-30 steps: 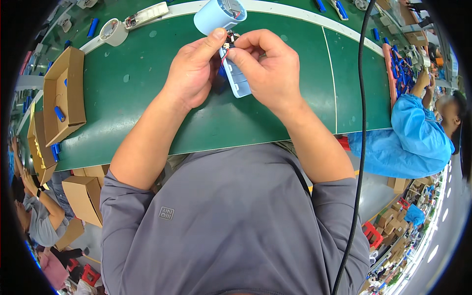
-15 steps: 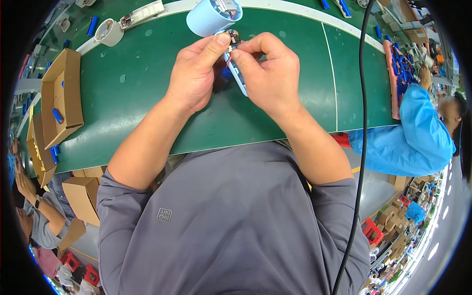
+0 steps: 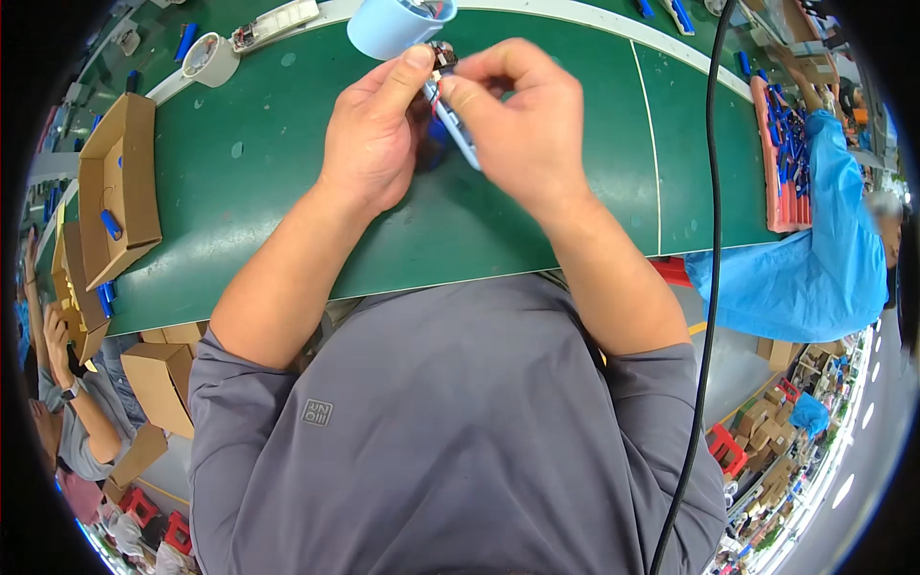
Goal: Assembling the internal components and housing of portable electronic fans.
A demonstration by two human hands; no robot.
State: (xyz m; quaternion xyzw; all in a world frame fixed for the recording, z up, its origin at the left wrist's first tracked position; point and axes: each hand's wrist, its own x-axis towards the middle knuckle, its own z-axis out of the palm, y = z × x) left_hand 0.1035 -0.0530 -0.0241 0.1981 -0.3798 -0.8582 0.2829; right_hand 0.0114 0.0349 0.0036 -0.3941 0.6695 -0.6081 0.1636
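Note:
A light blue plastic housing (image 3: 383,31) with a round, open cylinder head and a narrow handle shell (image 3: 462,144) is held over the green table. My left hand (image 3: 369,139) is closed round it, the thumb up by a small circuit board (image 3: 443,55). My right hand (image 3: 532,125) pinches at a small white wire connector (image 3: 437,75) beside the board, its fingers slightly blurred. Red wires (image 3: 434,98) run from there into the handle. Something dark blue (image 3: 438,129) shows under the handle, mostly hidden by my left hand.
A white cylinder housing (image 3: 211,59) lies at the far left. Cardboard trays (image 3: 149,182) with blue battery cells stand at the left edge. At right, a co-worker's blue sleeve (image 3: 834,211) reaches by a pink tray (image 3: 791,213) of blue cells. A black cable (image 3: 711,240) hangs on the right.
Both my hands and the blue housing have shifted slightly up and left. The co-worker's arm at right has reached farther forward over the pink tray.

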